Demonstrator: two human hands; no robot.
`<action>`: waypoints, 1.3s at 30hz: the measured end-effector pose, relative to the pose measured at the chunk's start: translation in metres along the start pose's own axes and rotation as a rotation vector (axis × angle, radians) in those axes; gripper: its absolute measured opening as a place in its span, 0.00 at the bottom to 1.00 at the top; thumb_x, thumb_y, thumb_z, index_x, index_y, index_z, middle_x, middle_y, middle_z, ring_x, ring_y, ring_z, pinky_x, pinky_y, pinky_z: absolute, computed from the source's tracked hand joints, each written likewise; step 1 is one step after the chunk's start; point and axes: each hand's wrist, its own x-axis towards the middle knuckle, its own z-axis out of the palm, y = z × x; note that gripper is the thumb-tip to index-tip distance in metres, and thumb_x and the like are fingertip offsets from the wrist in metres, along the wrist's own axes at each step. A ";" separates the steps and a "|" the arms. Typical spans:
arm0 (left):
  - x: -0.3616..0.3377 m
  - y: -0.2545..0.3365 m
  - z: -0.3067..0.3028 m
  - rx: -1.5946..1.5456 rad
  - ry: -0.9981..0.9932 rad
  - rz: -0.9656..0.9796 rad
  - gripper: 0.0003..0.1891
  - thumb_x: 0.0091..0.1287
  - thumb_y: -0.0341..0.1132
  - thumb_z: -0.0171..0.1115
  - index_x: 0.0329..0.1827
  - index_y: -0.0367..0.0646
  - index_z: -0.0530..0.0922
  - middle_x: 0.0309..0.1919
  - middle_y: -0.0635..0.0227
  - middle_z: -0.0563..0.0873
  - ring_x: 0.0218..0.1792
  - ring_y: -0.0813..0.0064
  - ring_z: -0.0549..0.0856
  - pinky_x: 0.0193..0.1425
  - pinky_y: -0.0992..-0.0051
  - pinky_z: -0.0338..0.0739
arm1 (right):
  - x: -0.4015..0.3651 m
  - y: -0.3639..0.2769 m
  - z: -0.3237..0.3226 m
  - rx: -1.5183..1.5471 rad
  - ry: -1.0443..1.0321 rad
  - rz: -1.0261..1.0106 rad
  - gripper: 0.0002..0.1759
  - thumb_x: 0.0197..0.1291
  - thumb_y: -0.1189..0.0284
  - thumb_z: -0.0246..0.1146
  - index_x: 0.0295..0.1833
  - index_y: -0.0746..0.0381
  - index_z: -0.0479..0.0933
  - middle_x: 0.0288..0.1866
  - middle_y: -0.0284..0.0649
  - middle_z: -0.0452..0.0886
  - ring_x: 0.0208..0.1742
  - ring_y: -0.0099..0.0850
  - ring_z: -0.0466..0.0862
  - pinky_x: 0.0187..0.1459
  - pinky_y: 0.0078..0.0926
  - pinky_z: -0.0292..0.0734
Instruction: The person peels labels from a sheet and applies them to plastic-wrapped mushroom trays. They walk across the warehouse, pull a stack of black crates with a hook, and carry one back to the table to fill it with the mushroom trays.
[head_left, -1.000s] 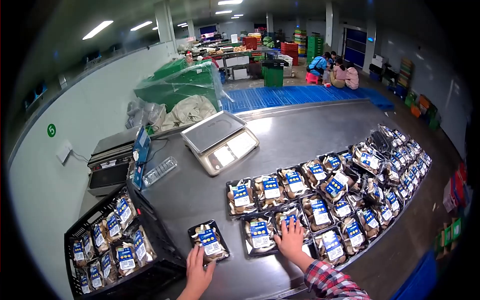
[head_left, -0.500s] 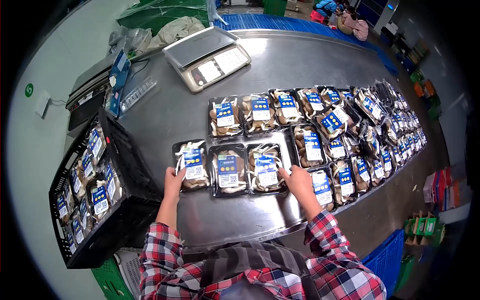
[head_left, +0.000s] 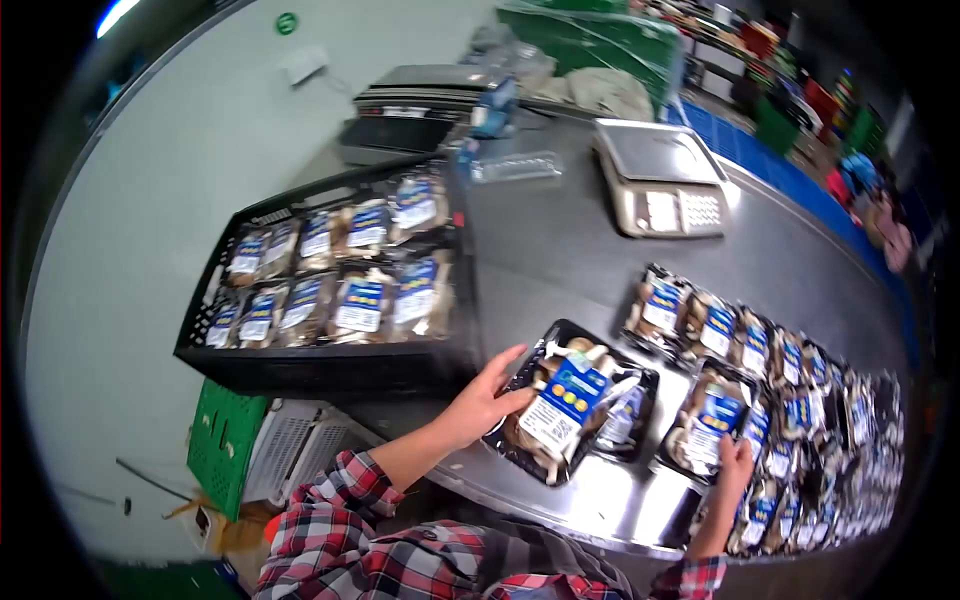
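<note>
My left hand is closed on the left edge of a wrapped mushroom pack, a black tray with a blue-and-white label. That pack is tilted and partly covers another mushroom pack behind it. My right hand grips the lower right edge of a third mushroom pack, fingers bent at its rim. To the left stands a black crate with mushroom packs in two rows.
Many more mushroom packs cover the right side of the metal table. A weighing scale stands at the back, with a clear plastic tray left of it. Green crates are below the black crate. People sit far off.
The view has swung left toward the black crate. The left pack has come up off the table and tilted in my left hand. My right hand has stayed by the right pack of the three.
</note>
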 end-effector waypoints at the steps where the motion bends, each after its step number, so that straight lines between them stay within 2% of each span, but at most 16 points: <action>1: -0.004 0.007 -0.013 0.077 -0.034 0.221 0.34 0.63 0.28 0.56 0.71 0.44 0.50 0.61 0.62 0.67 0.56 0.75 0.71 0.59 0.74 0.66 | 0.004 0.002 0.002 0.108 -0.015 -0.018 0.20 0.56 0.74 0.61 0.21 0.53 0.56 0.19 0.22 0.57 0.22 0.14 0.55 0.24 0.16 0.48; 6: -0.030 0.112 -0.124 -0.112 0.281 0.349 0.30 0.66 0.30 0.50 0.71 0.45 0.52 0.63 0.63 0.65 0.58 0.73 0.70 0.62 0.73 0.63 | -0.018 -0.026 0.064 0.323 -0.121 0.030 0.11 0.59 0.75 0.59 0.26 0.56 0.65 0.24 0.25 0.72 0.24 0.13 0.67 0.28 0.12 0.62; 10: 0.003 0.149 -0.247 0.147 0.575 0.493 0.28 0.65 0.29 0.51 0.69 0.43 0.55 0.58 0.62 0.71 0.56 0.73 0.73 0.57 0.75 0.69 | -0.046 -0.057 0.131 0.403 -0.175 0.126 0.11 0.59 0.74 0.58 0.27 0.57 0.64 0.28 0.35 0.78 0.28 0.22 0.80 0.31 0.20 0.77; 14: 0.087 0.108 -0.365 0.507 0.828 0.562 0.29 0.61 0.30 0.53 0.67 0.42 0.57 0.55 0.51 0.73 0.54 0.63 0.75 0.57 0.71 0.68 | -0.066 -0.095 0.192 0.426 -0.197 0.085 0.06 0.60 0.74 0.58 0.31 0.58 0.68 0.30 0.35 0.79 0.28 0.21 0.79 0.31 0.18 0.75; 19: 0.107 0.114 -0.337 1.094 0.691 0.080 0.31 0.60 0.35 0.54 0.66 0.37 0.55 0.58 0.41 0.67 0.57 0.42 0.68 0.63 0.59 0.62 | -0.086 -0.151 0.266 0.396 -0.165 -0.022 0.08 0.60 0.73 0.57 0.29 0.58 0.68 0.27 0.28 0.73 0.26 0.14 0.70 0.29 0.14 0.66; 22: 0.079 0.139 -0.351 1.403 0.741 0.477 0.36 0.58 0.39 0.60 0.65 0.32 0.54 0.60 0.47 0.63 0.57 0.48 0.67 0.62 0.59 0.62 | -0.091 -0.184 0.320 0.347 -0.262 -0.135 0.13 0.59 0.73 0.58 0.24 0.55 0.63 0.23 0.25 0.67 0.23 0.13 0.62 0.25 0.12 0.58; 24: 0.050 0.175 -0.333 1.152 0.571 0.643 0.38 0.59 0.43 0.62 0.65 0.33 0.52 0.58 0.50 0.67 0.57 0.58 0.70 0.62 0.64 0.63 | -0.099 -0.203 0.362 0.342 -0.415 -0.146 0.13 0.58 0.72 0.59 0.25 0.56 0.63 0.23 0.25 0.67 0.24 0.13 0.64 0.26 0.12 0.59; 25: 0.029 0.194 -0.311 0.491 0.193 0.423 0.36 0.61 0.45 0.60 0.65 0.33 0.54 0.55 0.56 0.71 0.56 0.70 0.71 0.60 0.72 0.65 | -0.106 -0.211 0.387 0.295 -0.490 -0.136 0.12 0.58 0.71 0.59 0.26 0.57 0.64 0.23 0.26 0.67 0.25 0.14 0.65 0.26 0.14 0.61; 26: 0.016 0.200 -0.303 0.255 0.053 0.238 0.34 0.63 0.42 0.59 0.65 0.35 0.55 0.54 0.61 0.72 0.53 0.77 0.73 0.56 0.76 0.68 | -0.115 -0.217 0.410 0.245 -0.564 -0.126 0.11 0.59 0.70 0.59 0.27 0.59 0.65 0.23 0.27 0.67 0.26 0.15 0.67 0.27 0.15 0.62; 30: -0.016 0.195 -0.295 -0.077 0.061 0.244 0.22 0.61 0.36 0.61 0.56 0.38 0.68 0.45 0.63 0.79 0.44 0.75 0.79 0.50 0.74 0.74 | -0.144 -0.248 0.440 -0.144 -1.020 -0.541 0.16 0.58 0.67 0.61 0.46 0.65 0.69 0.50 0.44 0.74 0.46 0.31 0.76 0.49 0.27 0.70; 31: -0.012 0.186 -0.314 -0.094 0.181 0.245 0.19 0.61 0.36 0.61 0.53 0.38 0.70 0.43 0.64 0.80 0.43 0.73 0.80 0.49 0.73 0.75 | -0.136 -0.245 0.431 -0.144 -0.967 -0.684 0.21 0.56 0.67 0.62 0.53 0.65 0.67 0.60 0.47 0.69 0.56 0.37 0.73 0.57 0.30 0.66; 33: 0.000 0.178 -0.362 -0.205 0.308 0.239 0.16 0.60 0.36 0.61 0.49 0.39 0.72 0.41 0.64 0.81 0.40 0.72 0.82 0.47 0.71 0.78 | -0.107 -0.230 0.387 -0.308 -0.603 -0.687 0.25 0.54 0.73 0.62 0.58 0.62 0.66 0.61 0.44 0.68 0.61 0.35 0.70 0.57 0.30 0.67; 36: 0.006 0.173 -0.436 -0.291 0.321 0.180 0.15 0.61 0.35 0.60 0.47 0.39 0.72 0.37 0.63 0.82 0.35 0.69 0.84 0.39 0.69 0.82 | -0.053 -0.142 0.283 -0.324 -0.091 -0.162 0.22 0.59 0.68 0.59 0.57 0.66 0.66 0.50 0.49 0.75 0.48 0.37 0.78 0.45 0.29 0.74; 37: 0.009 0.169 -0.443 -0.273 0.345 0.155 0.15 0.61 0.36 0.60 0.47 0.39 0.72 0.36 0.63 0.82 0.34 0.69 0.84 0.38 0.69 0.82 | -0.031 -0.080 0.231 -0.420 0.012 -0.222 0.25 0.57 0.65 0.61 0.55 0.71 0.66 0.48 0.53 0.75 0.46 0.42 0.79 0.44 0.33 0.75; 38: 0.015 0.163 -0.450 -0.250 0.366 0.133 0.15 0.61 0.36 0.60 0.47 0.39 0.72 0.35 0.63 0.82 0.32 0.69 0.84 0.37 0.70 0.82 | -0.022 -0.016 0.176 -0.829 0.207 -0.184 0.32 0.54 0.58 0.62 0.53 0.75 0.67 0.47 0.58 0.76 0.46 0.48 0.79 0.45 0.38 0.74; 39: 0.028 0.146 -0.465 -0.268 0.345 0.071 0.15 0.60 0.36 0.61 0.47 0.39 0.73 0.37 0.63 0.82 0.33 0.69 0.84 0.39 0.70 0.81 | -0.046 -0.023 0.161 -1.044 0.207 0.122 0.37 0.50 0.51 0.63 0.51 0.76 0.68 0.46 0.61 0.76 0.48 0.51 0.78 0.47 0.39 0.73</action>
